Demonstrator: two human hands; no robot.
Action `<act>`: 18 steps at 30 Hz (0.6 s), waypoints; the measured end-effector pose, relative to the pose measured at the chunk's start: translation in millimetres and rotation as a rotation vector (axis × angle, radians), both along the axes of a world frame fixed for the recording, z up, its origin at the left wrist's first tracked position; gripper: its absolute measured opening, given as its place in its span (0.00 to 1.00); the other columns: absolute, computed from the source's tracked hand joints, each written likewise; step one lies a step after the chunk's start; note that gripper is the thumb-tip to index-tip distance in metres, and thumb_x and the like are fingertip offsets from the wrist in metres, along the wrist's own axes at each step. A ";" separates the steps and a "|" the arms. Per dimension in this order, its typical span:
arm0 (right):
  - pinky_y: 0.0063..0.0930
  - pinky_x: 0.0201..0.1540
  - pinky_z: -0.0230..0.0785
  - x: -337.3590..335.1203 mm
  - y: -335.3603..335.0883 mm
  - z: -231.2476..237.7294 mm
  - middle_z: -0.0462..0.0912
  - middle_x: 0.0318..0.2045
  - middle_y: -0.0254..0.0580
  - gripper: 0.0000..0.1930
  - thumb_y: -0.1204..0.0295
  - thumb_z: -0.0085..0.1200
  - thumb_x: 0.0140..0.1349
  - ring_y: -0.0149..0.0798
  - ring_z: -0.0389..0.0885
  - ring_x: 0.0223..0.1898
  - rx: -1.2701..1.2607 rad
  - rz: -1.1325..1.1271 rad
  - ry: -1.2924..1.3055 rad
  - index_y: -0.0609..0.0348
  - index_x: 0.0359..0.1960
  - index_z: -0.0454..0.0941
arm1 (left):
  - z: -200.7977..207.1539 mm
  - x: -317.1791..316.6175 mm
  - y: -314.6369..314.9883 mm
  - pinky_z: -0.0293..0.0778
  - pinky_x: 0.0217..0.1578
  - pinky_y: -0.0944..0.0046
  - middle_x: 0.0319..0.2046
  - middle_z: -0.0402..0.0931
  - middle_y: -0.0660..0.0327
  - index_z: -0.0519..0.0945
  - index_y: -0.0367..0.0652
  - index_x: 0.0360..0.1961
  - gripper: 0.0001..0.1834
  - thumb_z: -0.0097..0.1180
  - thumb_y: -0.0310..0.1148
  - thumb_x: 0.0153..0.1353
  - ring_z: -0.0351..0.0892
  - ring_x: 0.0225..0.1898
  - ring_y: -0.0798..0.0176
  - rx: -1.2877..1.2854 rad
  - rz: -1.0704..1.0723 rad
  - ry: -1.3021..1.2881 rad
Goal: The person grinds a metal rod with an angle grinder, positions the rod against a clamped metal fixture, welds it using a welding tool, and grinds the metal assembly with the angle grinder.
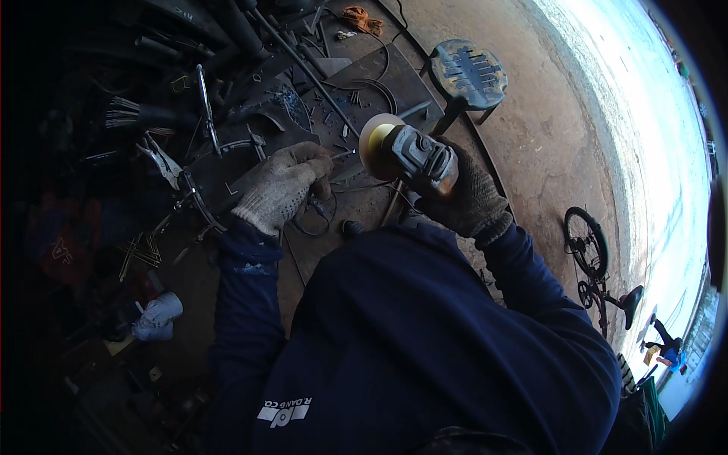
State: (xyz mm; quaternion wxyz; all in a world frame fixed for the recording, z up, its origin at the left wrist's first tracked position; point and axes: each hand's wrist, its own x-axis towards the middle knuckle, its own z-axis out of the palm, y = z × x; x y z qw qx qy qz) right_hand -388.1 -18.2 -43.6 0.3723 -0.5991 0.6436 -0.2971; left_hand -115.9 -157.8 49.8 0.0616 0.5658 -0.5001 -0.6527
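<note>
In a dark knitted glove, my right hand [474,193] grips an angle grinder [421,155] by its body. A round disc [373,140] sits at the grinder's left end, pale and yellowish at its middle. My left hand [284,182], in a light grey knitted glove, pinches a thin metal rod [343,155]. The rod's tip points right, close to the disc's edge; whether they touch I cannot tell. Both hands are above a dark metal work table [371,72] strewn with small cut pieces.
Locking pliers [161,161] and other metal tools lie left of my left hand. A plastic stool [466,72] stands beyond the table on the right. An orange cloth [362,20] lies at the far edge. A bicycle [588,246] and a distant person [669,350] are outside, right.
</note>
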 end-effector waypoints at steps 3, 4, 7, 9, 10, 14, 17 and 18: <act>0.43 0.67 0.69 -2.4 4.1 -5.2 0.75 0.62 0.57 0.53 0.59 0.78 0.47 0.53 0.74 0.65 -0.009 0.014 0.060 0.64 0.71 0.57 | -10.5 5.9 1.4 0.73 0.28 0.72 0.24 0.80 0.62 0.81 0.39 0.45 0.09 0.59 0.32 0.69 0.80 0.25 0.71 -0.038 0.006 0.076; 0.43 0.67 0.69 -3.1 4.2 -6.7 0.75 0.62 0.57 0.54 0.59 0.78 0.47 0.53 0.74 0.65 -0.030 0.034 0.103 0.64 0.71 0.57 | -11.0 6.2 0.9 0.72 0.28 0.72 0.24 0.80 0.62 0.81 0.39 0.45 0.09 0.58 0.32 0.69 0.79 0.25 0.71 -0.032 0.006 0.082; 0.43 0.67 0.69 -3.5 3.2 -7.4 0.74 0.63 0.58 0.54 0.58 0.78 0.48 0.54 0.74 0.65 -0.045 0.048 0.084 0.64 0.72 0.56 | -7.3 2.2 1.3 0.72 0.28 0.72 0.24 0.80 0.62 0.81 0.39 0.45 0.09 0.58 0.32 0.69 0.79 0.25 0.70 -0.037 -0.004 0.070; 0.43 0.68 0.69 -4.1 3.3 -7.3 0.74 0.63 0.58 0.54 0.58 0.78 0.48 0.54 0.74 0.65 -0.041 0.049 0.057 0.64 0.72 0.56 | -3.9 -1.3 0.9 0.72 0.28 0.72 0.24 0.80 0.62 0.81 0.38 0.45 0.09 0.57 0.32 0.69 0.79 0.24 0.70 -0.049 -0.012 0.051; 0.43 0.68 0.69 -3.3 4.5 -6.3 0.74 0.63 0.58 0.54 0.58 0.78 0.48 0.54 0.74 0.65 -0.035 0.045 0.038 0.64 0.72 0.56 | -2.8 -2.6 0.8 0.72 0.28 0.72 0.24 0.80 0.62 0.80 0.38 0.45 0.09 0.57 0.32 0.69 0.78 0.24 0.70 -0.048 -0.025 0.035; 0.43 0.68 0.69 -3.9 5.0 -3.9 0.74 0.63 0.58 0.54 0.58 0.78 0.47 0.54 0.74 0.65 -0.015 0.031 -0.008 0.64 0.72 0.56 | -1.1 -6.8 0.9 0.72 0.28 0.72 0.23 0.80 0.62 0.80 0.38 0.44 0.08 0.58 0.32 0.69 0.78 0.24 0.71 -0.025 -0.019 0.016; 0.43 0.68 0.69 -4.0 5.0 -4.2 0.74 0.63 0.58 0.54 0.58 0.78 0.47 0.54 0.74 0.65 -0.006 0.026 -0.028 0.64 0.72 0.56 | -1.3 -5.3 -0.4 0.73 0.29 0.70 0.24 0.82 0.62 0.82 0.37 0.46 0.12 0.58 0.34 0.68 0.79 0.25 0.72 -0.023 -0.047 -0.032; 0.43 0.68 0.69 -4.5 4.4 -3.8 0.74 0.63 0.57 0.54 0.58 0.78 0.47 0.54 0.74 0.65 -0.005 0.025 -0.033 0.64 0.72 0.56 | -3.5 -3.8 -1.0 0.73 0.29 0.70 0.24 0.82 0.62 0.82 0.37 0.46 0.12 0.58 0.34 0.68 0.79 0.25 0.72 -0.023 -0.047 -0.033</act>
